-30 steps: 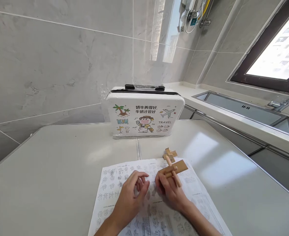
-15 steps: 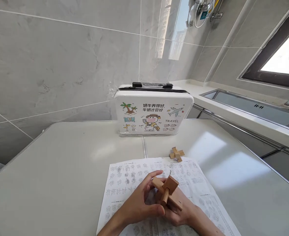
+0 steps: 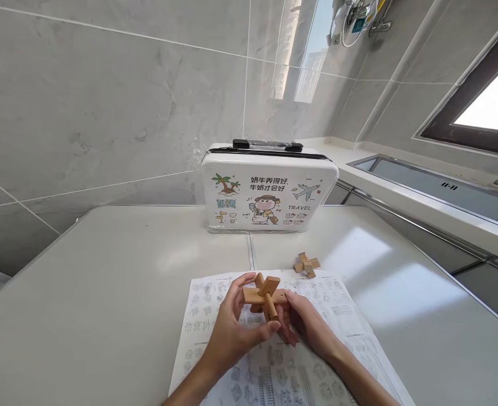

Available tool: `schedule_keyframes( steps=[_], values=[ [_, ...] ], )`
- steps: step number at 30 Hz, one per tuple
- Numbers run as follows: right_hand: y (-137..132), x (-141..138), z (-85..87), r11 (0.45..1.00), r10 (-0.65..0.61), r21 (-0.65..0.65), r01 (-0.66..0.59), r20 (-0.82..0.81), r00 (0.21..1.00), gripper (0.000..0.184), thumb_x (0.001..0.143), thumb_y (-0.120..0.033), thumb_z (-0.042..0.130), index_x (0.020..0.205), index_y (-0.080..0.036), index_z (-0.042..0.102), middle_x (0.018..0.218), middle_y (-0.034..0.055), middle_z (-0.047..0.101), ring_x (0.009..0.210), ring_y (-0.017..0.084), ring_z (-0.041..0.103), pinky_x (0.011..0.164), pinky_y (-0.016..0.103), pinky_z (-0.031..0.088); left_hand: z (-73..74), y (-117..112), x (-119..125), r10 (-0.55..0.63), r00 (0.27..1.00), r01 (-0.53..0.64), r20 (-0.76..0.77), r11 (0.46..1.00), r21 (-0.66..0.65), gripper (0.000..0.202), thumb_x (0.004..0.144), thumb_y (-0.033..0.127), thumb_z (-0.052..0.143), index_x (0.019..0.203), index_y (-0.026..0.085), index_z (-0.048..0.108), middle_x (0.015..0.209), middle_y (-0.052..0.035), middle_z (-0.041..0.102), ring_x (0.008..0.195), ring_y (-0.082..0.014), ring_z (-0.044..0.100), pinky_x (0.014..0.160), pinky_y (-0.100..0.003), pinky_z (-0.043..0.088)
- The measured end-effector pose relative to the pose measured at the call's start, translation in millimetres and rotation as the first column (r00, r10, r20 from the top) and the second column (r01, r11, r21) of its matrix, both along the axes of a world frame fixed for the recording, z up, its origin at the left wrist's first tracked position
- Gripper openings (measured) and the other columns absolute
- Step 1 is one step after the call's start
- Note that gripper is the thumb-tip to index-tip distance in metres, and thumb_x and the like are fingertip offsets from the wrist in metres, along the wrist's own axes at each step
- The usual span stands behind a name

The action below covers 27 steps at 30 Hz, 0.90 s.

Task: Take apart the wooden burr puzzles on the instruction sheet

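Note:
A wooden burr puzzle [image 3: 266,295] of crossed bars, with a round dowel through it, is held up above the printed sheet. My left hand [image 3: 237,328] grips it from the left, thumb at the dowel's near end and fingers at the far side. On the right, my right hand [image 3: 310,322] pinches the end of one bar between thumb and fingers. The printed instruction sheet [image 3: 325,361] lies under both hands, covered with rows of small puzzle drawings. A second, smaller wooden burr puzzle [image 3: 307,265] rests at the sheet's far edge.
Behind the sheet, a white cartoon-printed case [image 3: 269,197] in clear plastic stands on the white table [image 3: 105,293] against the tiled wall. To the right is a counter with a sink [image 3: 439,183] under a window.
The held puzzle has moved up and slightly left and turned, so its crossed bars show more clearly. My right hand has shifted from beneath it to its right end.

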State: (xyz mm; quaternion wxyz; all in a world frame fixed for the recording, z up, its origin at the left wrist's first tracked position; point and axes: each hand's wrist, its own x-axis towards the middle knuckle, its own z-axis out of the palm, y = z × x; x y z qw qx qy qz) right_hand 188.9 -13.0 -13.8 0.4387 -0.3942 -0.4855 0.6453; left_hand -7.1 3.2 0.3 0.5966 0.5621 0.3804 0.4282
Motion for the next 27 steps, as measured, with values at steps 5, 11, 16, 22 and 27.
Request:
schedule_keyframes(
  steps=[5,11,16,22,27],
  values=[
    [2.2,2.5,-3.9,0.997,-0.049,-0.069,0.042,-0.099,0.994,0.038,0.101,-0.054,0.061,0.086,-0.020,0.062,0.049,-0.0087,0.049,0.037,0.007,0.032,0.042,0.021,0.027,1.5,-6.0,0.4,0.012,0.977,0.038,-0.211,0.971,0.234,0.092,0.070,0.037,0.095,0.146,0.027,0.045,0.136,-0.0119,0.063,0.125,-0.0326,0.063,0.111,-0.050,0.049],
    [0.3,-2.3,-5.1,0.988,-0.106,-0.133,0.076,-0.239,0.965,0.038,0.099,-0.049,0.068,0.077,-0.020,0.057,0.050,-0.0103,0.044,0.037,0.005,0.027,0.041,0.020,0.023,-0.2,-5.7,-0.9,0.081,0.946,0.065,-0.312,0.900,0.432,0.094,0.074,0.038,0.094,0.150,0.030,0.041,0.143,-0.0130,0.053,0.125,-0.0317,0.061,0.109,-0.050,0.052],
    [1.4,1.5,-4.1,0.992,-0.032,-0.128,0.000,-0.245,0.969,0.039,0.100,-0.049,0.067,0.077,-0.020,0.054,0.050,-0.0095,0.045,0.038,0.005,0.028,0.041,0.020,0.023,1.5,-6.6,-2.0,0.098,0.932,0.091,-0.349,0.868,0.488,0.095,0.074,0.034,0.093,0.152,0.032,0.039,0.141,-0.0115,0.056,0.124,-0.0320,0.061,0.107,-0.050,0.054],
    [4.6,17.4,-3.7,0.991,0.101,-0.065,-0.113,-0.170,0.980,0.037,0.102,-0.048,0.064,0.079,-0.021,0.053,0.050,-0.0093,0.045,0.037,0.005,0.028,0.039,0.020,0.022,6.2,-3.5,-8.0,0.076,0.918,0.145,-0.390,0.850,0.507,0.106,0.066,0.022,0.096,0.153,0.035,0.037,0.146,-0.0083,0.058,0.129,-0.0315,0.062,0.110,-0.048,0.055],
    [4.7,24.6,0.8,0.982,0.183,-0.025,-0.186,-0.096,0.978,0.038,0.101,-0.051,0.066,0.081,-0.021,0.054,0.052,-0.0099,0.044,0.037,0.006,0.031,0.039,0.020,0.026,8.6,3.0,-16.6,0.032,0.898,0.274,-0.439,0.740,0.615,0.110,0.069,0.016,0.091,0.159,0.034,0.031,0.155,-0.0089,0.055,0.136,-0.0315,0.060,0.116,-0.050,0.051]
  ],
)
